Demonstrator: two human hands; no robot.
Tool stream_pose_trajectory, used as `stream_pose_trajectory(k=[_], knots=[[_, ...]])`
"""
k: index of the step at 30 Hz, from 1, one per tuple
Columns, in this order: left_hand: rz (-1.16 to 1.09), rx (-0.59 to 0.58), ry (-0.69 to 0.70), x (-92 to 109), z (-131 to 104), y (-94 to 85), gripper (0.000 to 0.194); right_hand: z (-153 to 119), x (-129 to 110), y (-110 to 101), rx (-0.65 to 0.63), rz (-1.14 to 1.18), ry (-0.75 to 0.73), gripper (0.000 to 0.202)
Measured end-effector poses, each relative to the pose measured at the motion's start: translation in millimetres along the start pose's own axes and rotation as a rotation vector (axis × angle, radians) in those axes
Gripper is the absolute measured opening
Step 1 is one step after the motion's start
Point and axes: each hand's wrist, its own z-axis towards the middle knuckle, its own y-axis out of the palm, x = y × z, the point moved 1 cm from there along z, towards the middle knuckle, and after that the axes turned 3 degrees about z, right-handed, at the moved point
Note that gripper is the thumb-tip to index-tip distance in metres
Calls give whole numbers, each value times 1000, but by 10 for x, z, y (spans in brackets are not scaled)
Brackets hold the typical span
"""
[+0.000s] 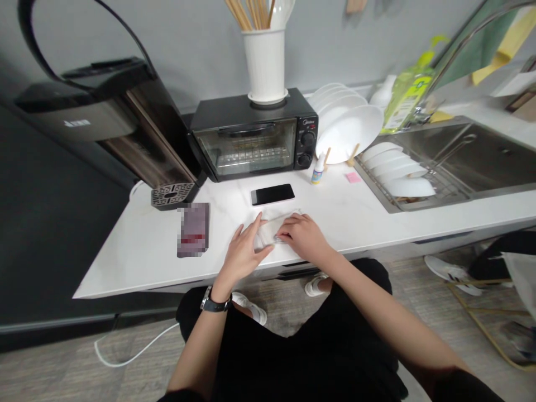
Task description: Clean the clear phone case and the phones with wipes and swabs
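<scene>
On the white counter in front of me lies a flat, pale, see-through piece, about the size of a phone; its exact kind is not clear. My left hand rests at its left end, fingers and thumb spread apart along the edges. Over its right part is my right hand, fingers bunched together in a pinch. Something small and greyish shows at those fingertips, too small to name. Just behind both hands is a dark-screened phone, lying flat and touched by neither.
Left stand a purple-grey pouch-like item, partly pixelated, and a tall black drink dispenser. Behind are a toaster oven bearing a utensil pot, a small bottle, pink notes and plates. The sink lies right.
</scene>
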Motion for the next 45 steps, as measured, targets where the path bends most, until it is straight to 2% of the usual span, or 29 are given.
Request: stream_pose_trajectory(k=[5,8,13,17,20,24,27,32,35,41,45], knots=[[8,0,5,2,20,-12,65,-165,275,-103,86,-209,233,22],[8,-6,4,-9,33,-8,65,-125,331,-58,131,-245,290,24],[-4,-18,-7,-33,45,-2,68,112,257,88,146,-140,218,26],[2,-20,-17,-46,44,6,67,271,32,177,83,-56,74,19],[32,-11,-23,-47,35,14,66,314,-154,197,9,76,-75,17],[66,-8,8,-19,14,5,63,244,-185,116,-43,149,-129,15],[72,-12,12,7,3,-16,63,106,-18,10,-62,127,-91,15],[58,-23,-7,12,9,-26,62,-104,327,-121,63,-83,142,18],[27,-15,-7,-5,20,-15,65,-95,407,-108,97,-176,202,19],[-19,-5,-24,-46,40,-10,69,177,282,59,116,-145,201,23],[-26,-5,-30,-67,45,-5,69,294,7,147,54,-70,69,17]])
